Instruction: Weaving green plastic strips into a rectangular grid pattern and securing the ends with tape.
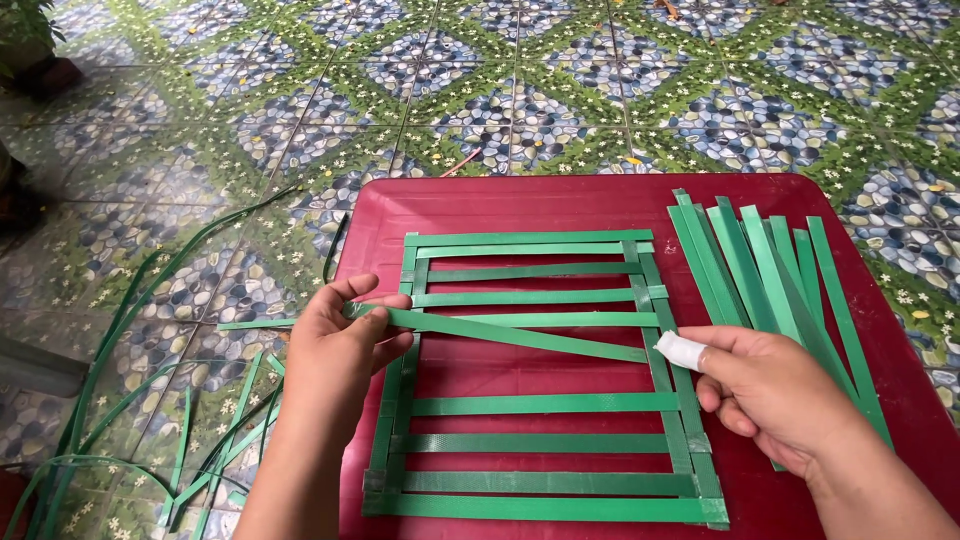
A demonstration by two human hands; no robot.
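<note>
The left hand (pixel 345 345) pinches one end of a flat, glossy green strap (pixel 510 335) that slants across the woven frame (pixel 545 400); the right hand (pixel 770 390), forefinger tip wrapped in white, is loosely curled at the frame's right upright, touching it; the frame is a rectangle of ribbed plastic bands on a smooth red table (pixel 600 200); loose straps (pixel 770 270) fan beside it, near the table's right edge; more trail over the patterned floor tiles (pixel 560 80).
</note>
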